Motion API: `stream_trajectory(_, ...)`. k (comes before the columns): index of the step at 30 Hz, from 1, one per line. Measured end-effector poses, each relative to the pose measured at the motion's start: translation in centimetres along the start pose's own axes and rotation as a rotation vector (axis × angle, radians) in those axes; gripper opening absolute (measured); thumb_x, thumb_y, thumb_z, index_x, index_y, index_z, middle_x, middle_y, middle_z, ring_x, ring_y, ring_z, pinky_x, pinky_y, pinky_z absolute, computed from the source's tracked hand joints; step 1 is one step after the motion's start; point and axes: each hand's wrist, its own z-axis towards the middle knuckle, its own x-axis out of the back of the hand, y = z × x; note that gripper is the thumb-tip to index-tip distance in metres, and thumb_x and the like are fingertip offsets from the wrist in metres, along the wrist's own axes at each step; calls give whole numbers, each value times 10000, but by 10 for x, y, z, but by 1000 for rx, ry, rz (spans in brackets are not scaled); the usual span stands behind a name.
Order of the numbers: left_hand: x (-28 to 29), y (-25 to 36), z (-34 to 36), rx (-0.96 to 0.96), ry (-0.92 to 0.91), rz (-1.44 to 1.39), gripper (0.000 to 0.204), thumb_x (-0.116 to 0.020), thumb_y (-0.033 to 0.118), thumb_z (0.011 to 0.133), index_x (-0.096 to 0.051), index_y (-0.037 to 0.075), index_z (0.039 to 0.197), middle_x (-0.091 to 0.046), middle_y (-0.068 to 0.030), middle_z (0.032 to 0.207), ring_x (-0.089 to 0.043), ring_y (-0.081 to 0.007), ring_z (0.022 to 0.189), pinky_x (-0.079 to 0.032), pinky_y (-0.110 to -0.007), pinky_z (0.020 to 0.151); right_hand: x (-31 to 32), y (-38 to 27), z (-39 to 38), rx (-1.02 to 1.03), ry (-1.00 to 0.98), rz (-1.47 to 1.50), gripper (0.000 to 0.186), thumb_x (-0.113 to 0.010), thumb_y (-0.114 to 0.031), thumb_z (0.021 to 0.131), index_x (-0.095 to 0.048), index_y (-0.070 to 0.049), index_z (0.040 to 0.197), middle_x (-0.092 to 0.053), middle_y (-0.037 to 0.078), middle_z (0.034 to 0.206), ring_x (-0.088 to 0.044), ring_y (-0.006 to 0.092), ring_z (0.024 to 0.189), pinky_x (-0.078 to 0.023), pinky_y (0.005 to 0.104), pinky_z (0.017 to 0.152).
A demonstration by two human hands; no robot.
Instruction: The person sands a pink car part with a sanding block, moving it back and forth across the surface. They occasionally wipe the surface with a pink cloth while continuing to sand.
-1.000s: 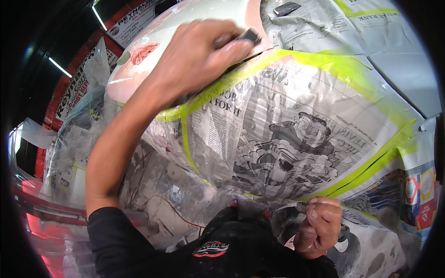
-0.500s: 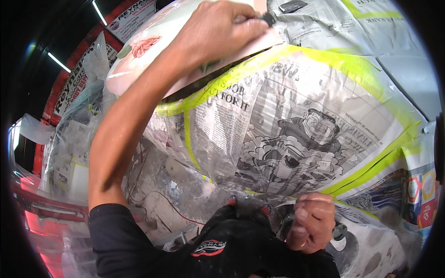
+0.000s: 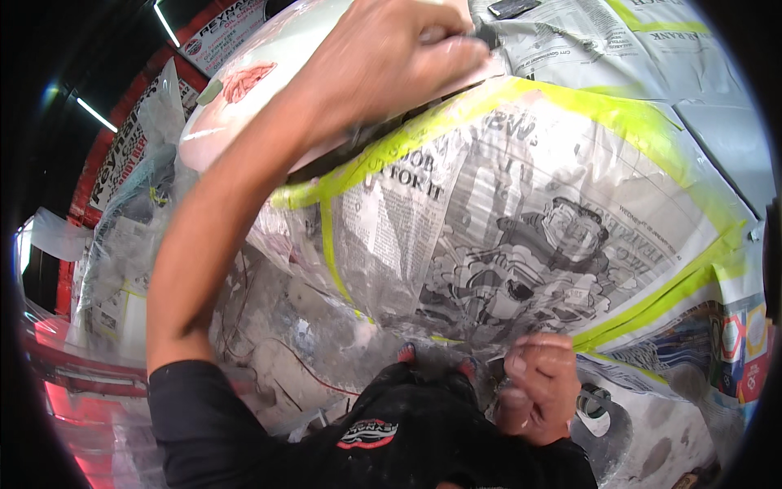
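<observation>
My left hand (image 3: 407,65), blurred, grips a small dark block (image 3: 489,37) at the top edge of a white panel (image 3: 204,134) with pale pink patches. Below that edge, yellow tape (image 3: 342,179) holds newspaper sheeting (image 3: 505,228) over the bodywork, with a dark gap between tape and panel. My right hand (image 3: 538,387) is curled closed low beside the sheeting's lower edge; whatever it holds, if anything, is hidden. A crumpled pink cloth (image 3: 246,81) and a small green pad (image 3: 210,92) lie on the panel left of my left hand.
A second dark block (image 3: 513,8) lies on newspaper at the top. Plastic sheeting (image 3: 122,236) hangs at the left before red walls with signs and strip lights. My feet stand on a grey, stained floor (image 3: 301,334), where a red cable (image 3: 326,383) runs.
My left hand has moved up and to the right along the panel edge with the block. My right hand has shifted slightly up and left, still curled.
</observation>
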Motion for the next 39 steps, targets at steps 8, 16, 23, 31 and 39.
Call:
stream_trajectory(8, -7, -21, -28, -314, 137, 155, 485, -711, 442, 926, -764, 27, 1172, -763, -197, 985, -722, -298, 840, -568, -403, 768, 4, -10, -1, 36, 8, 5, 273, -720, -124, 904, -701, -24, 1158, -653, 95, 944, -633, 263, 837, -560, 383, 744)
stream_trajectory(16, -12, -14, -19, -223, 99, 67, 410, -688, 388, 888, -792, 29, 1055, -758, -222, 926, -725, -409, 841, -555, -455, 835, -2, -7, 6, 99, -19, 17, 269, -732, -121, 888, -714, -29, 1141, -657, 99, 945, -638, 264, 836, -560, 369, 722)
stream_trajectory(23, -1, -47, 14, 86, 37, 108, 465, -667, 403, 913, -763, 14, 1151, -774, -209, 1003, -750, -288, 816, -587, -405, 757, -5, -16, 1, 48, 1, 6, 243, -728, -120, 923, -706, -27, 1146, -666, 103, 957, -649, 269, 826, -546, 377, 720)
stream_trajectory(31, 3, -63, -64, -447, 242, 193, 491, -692, 473, 920, -768, 49, 1157, -758, -190, 1085, -712, -348, 890, -555, -481, 829, 2, -13, -14, -42, 51, -64, 214, -713, -159, 959, -710, -5, 1107, -675, 107, 945, -653, 284, 806, -542, 380, 728)
stream_trajectory(39, -4, -48, -16, -230, 73, 77, 424, -697, 388, 921, -781, 17, 1109, -766, -225, 1005, -745, -345, 873, -569, -405, 818, -20, -9, 4, 4, -52, 59, 228, -734, -112, 917, -716, -7, 1118, -680, 114, 943, -656, 285, 821, -542, 382, 725)
